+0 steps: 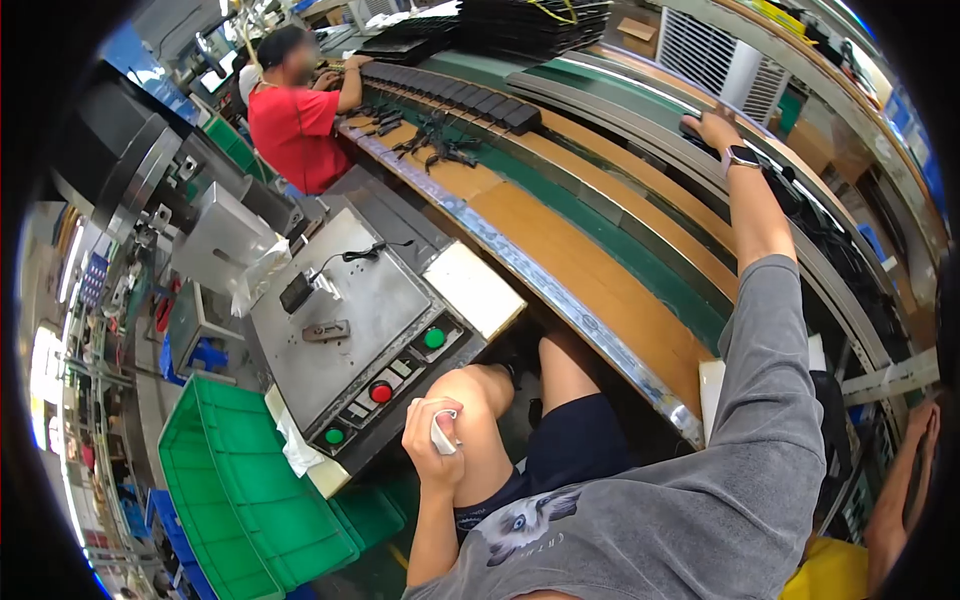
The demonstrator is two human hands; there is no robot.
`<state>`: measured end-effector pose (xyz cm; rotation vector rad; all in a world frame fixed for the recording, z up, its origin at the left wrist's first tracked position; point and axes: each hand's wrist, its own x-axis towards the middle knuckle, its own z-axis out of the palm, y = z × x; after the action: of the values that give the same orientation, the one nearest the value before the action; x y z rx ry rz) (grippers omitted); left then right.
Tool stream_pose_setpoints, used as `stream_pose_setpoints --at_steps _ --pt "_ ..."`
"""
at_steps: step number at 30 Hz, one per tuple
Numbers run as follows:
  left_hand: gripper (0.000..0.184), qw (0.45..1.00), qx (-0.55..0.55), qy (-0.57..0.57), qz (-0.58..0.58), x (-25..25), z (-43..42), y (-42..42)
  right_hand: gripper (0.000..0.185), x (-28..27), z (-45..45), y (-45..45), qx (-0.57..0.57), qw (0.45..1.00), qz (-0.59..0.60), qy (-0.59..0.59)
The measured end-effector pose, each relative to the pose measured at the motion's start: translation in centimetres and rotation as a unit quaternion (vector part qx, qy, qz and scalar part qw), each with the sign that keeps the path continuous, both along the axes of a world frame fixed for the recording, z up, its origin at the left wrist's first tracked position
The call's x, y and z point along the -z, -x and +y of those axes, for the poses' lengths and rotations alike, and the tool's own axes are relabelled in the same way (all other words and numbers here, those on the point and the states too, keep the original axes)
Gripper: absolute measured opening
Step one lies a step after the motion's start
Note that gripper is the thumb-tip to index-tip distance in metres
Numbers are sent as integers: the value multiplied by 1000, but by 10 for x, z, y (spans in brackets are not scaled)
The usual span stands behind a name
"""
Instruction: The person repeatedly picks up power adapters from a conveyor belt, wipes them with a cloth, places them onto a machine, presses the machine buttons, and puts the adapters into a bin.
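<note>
My left hand (428, 440) is closed by my knee, its fingers round a small white folded piece (444, 432); whether it is paper or cloth I cannot tell. Far across the line, my right hand (716, 131), with a watch on the wrist, has its fingers closed on a small black object (690, 126) over the far rail. Left of my knee stands a metal-topped machine (370, 265) with green and red buttons. On it lie a black power adapter (296, 293) with its cord and a small metal fixture (326, 331).
A long row of black blocks (470, 95) and loose black cables (435, 142) lie on the workbench (560, 245). A co-worker in red (292, 130) works at its far end. Green crates (225, 480) stand at lower left. Another person's hands (925, 425) show at right.
</note>
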<state>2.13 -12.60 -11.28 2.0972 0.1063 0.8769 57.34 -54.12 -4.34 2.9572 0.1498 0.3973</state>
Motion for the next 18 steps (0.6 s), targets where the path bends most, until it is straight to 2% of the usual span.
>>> stream_pose_setpoints --at_steps 2,5,8,9,12,15,18 --pt "20 1000 4 13 8 0 2 -2 67 5 12 3 93 987 -28 -129" --pt "16 1000 -1 -16 10 3 2 -5 57 2 37 -5 113 989 -15 -90" --pt "13 999 -4 -39 8 1 1 -7 49 3 66 -10 90 994 -67 9" --pt "12 999 -4 -37 12 0 1 -6 35 9 78 -13 54 978 -197 43" --pt "11 999 -2 -31 18 1 4 -6 21 1 115 -27 -139 964 -222 -42" --pt "10 999 5 -30 19 2 6 -8 10 2 178 -30 -201 958 -146 -140" --pt "9 999 9 -32 30 -3 7 -12 16 11 241 -27 -238 948 -139 -159"
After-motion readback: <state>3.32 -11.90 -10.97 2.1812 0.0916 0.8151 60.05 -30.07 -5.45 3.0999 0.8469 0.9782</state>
